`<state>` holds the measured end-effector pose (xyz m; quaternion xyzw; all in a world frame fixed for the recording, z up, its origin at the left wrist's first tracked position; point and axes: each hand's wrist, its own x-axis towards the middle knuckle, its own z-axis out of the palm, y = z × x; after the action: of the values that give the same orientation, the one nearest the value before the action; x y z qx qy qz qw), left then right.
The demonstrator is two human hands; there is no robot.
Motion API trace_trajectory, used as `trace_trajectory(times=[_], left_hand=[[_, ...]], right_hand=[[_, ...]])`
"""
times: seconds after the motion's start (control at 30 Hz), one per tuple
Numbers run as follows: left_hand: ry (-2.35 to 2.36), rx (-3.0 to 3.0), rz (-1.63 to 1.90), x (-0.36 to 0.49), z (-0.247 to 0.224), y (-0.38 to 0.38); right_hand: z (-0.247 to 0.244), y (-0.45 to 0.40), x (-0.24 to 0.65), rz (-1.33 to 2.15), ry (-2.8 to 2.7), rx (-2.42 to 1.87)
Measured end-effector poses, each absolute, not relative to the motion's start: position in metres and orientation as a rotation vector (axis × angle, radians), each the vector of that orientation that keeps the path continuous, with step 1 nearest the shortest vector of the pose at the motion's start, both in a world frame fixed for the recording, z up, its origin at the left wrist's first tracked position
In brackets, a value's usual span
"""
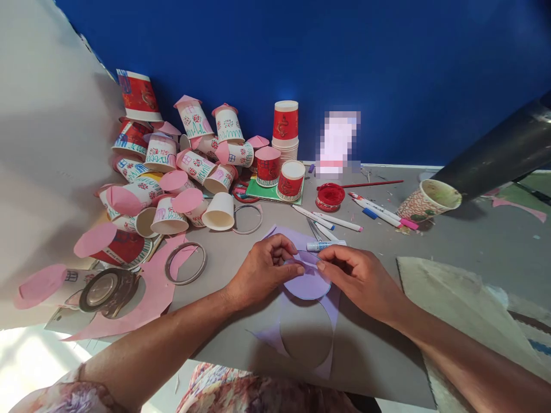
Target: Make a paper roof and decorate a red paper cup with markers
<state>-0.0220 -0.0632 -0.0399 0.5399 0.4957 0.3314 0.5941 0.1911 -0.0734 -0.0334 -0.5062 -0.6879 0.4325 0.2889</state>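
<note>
Decorated paper cups (169, 217) crowd the left of a grey counter (228, 252), which also carries a cut purple sheet (272, 338) at its front, scattered markers (338, 221), 1 red tub (330, 198), 1 slim red stick (374, 184) and, at right, 1 patterned cup (415, 202).

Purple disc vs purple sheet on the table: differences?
The disc is round; the sheet is angular, with a round cutout.
The disc is held by the left hand and right hand; the sheet lies on the table.
Both are purple.
</note>
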Motion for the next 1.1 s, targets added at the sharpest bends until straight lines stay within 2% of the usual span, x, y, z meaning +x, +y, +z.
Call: trace_trajectory(times=[0.73,1.1], left_hand=[[1.191,1.472,0.621,-0.022,-0.035,-0.066],[1.187,1.399,0.691,-0.02,-0.03,-0.068]], right_hand=[[-0.032,-0.079,0.187,1.005,-1.935,-1.378],[-0.034,-0.077,0.187,0.974,-1.925,-1.342]])
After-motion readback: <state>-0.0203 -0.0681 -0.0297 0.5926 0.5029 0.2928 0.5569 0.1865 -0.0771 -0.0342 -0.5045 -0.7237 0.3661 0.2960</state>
